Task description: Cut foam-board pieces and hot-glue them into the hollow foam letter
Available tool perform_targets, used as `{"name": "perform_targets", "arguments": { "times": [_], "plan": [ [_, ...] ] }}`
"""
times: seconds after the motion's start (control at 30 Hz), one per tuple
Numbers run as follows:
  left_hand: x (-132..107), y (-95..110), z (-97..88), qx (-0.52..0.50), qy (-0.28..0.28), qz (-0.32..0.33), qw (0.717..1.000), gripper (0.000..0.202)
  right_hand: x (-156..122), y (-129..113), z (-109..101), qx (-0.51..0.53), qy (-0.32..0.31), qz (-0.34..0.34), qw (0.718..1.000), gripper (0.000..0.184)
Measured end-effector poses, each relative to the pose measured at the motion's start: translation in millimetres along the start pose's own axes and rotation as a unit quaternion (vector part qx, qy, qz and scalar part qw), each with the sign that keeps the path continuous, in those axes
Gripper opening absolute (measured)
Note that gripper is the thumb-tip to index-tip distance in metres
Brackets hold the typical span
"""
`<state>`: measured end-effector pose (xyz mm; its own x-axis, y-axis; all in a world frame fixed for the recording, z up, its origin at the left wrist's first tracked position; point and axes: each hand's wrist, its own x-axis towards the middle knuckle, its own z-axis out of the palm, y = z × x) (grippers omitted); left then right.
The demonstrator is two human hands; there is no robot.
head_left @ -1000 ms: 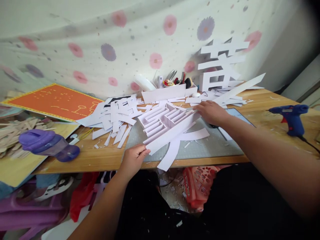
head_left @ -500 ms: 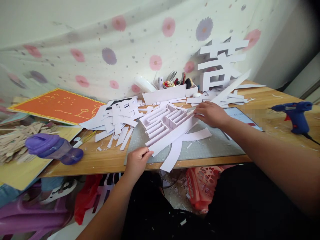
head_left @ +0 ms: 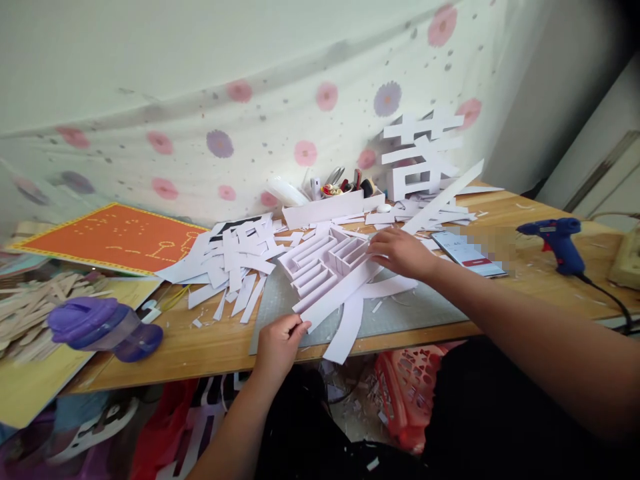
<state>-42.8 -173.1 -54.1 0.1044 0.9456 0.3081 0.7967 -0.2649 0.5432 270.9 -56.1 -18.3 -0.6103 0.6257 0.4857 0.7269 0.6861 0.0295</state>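
A white paper structure (head_left: 313,257) with several thin upright walls stands on the grey cutting mat (head_left: 425,313). Along its near side runs a long white paper strip (head_left: 340,295). At the strip's lower left end, my left hand (head_left: 277,347) pinches the corner between thumb and bent forefinger. My right hand (head_left: 404,255) is at the other end, its bent fingers closed over the strip's top edge against the structure; its thumb is hidden. A curved white paper piece (head_left: 345,330) lies partly under the strip and sticks out past the table edge.
Paper scraps (head_left: 240,257) cover the left middle. A blue glue gun (head_left: 557,243) stands at right, beyond a phone or tablet (head_left: 470,255). A purple bottle (head_left: 107,327) lies by wooden sticks (head_left: 40,313). Behind are a tool box (head_left: 325,208) and a white paper character (head_left: 420,157).
The camera view has tilted, so the table sits lower and more of the right side shows. Both hands keep their places on the strip.
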Motion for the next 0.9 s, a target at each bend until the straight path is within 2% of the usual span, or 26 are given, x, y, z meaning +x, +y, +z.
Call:
{"name": "perform_targets", "arguments": {
  "times": [0.13,0.3,0.47,0.57,0.63,0.7,0.77,0.9],
  "plan": [
    [0,0,0.3,0.011,0.009,0.016,1.000,0.030,6,-18,1,0.018,-0.018,-0.041,0.999,0.017],
    [-1,-2,2.2,0.031,0.023,0.044,0.998,0.029,9,-28,4,-0.012,-0.043,-0.044,0.998,0.015],
    [-4,6,-4.2,0.050,0.075,0.089,0.992,0.014,10,-29,5,-0.014,-0.047,-0.049,0.998,0.016],
    [5,23,-10.7,0.070,0.117,0.155,0.978,0.018,11,-28,5,-0.013,-0.051,-0.051,0.997,0.015],
    [15,36,-11.0,0.120,0.119,0.238,0.956,0.017,11,-27,5,-0.017,-0.054,-0.050,0.997,0.014],
    [26,46,-6.5,0.170,0.089,0.287,0.939,0.021,11,-28,5,-0.015,-0.053,-0.045,0.997,0.015],
    [33,51,1.3,0.194,0.071,0.300,0.931,0.024,12,-30,7,-0.012,-0.052,-0.040,0.998,0.016],
    [39,46,16.4,0.198,0.091,0.298,0.929,0.026,14,-33,8,-0.018,-0.050,-0.038,0.998,0.017]
  ]
}}
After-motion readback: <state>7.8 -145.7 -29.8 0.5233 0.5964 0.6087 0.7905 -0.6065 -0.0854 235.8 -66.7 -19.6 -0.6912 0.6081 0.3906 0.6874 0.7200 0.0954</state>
